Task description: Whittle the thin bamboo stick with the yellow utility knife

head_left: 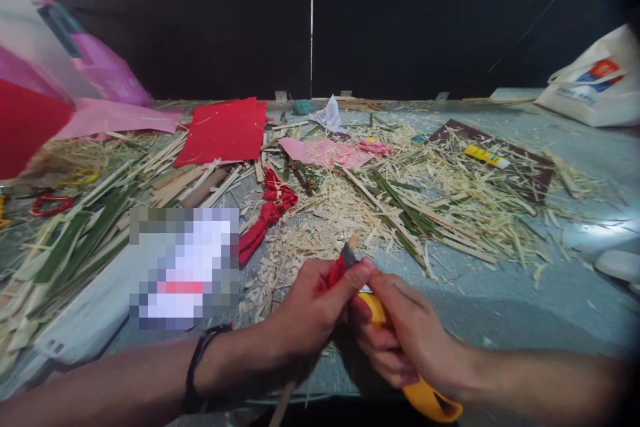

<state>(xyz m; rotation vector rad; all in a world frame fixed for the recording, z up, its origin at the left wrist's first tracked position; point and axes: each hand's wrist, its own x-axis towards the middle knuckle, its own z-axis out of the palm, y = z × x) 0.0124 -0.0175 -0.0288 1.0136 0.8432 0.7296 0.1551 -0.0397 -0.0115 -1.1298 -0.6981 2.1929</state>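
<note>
Near the front edge of the table, my left hand (317, 300) is closed on a thin wooden strip (353, 241) whose tip sticks up beyond the fingers. Something red (336, 271) shows between its thumb and index finger. My right hand (400, 327) wraps round a yellow-handled tool (431, 401); the handle end points down to the right. A dark metal part (348, 255) lies against the strip's tip, and the two hands touch at the thumbs. The fingers hide much of the tool and the strip.
Wood shavings (340, 213) and split green strips (400, 207) cover the middle. Red paper (225, 130), red cloth (267, 213) and pink paper (330, 151) lie behind. A glue stick (483, 155) rests on a brown board (530, 173). A white bag (595, 90) stands back right.
</note>
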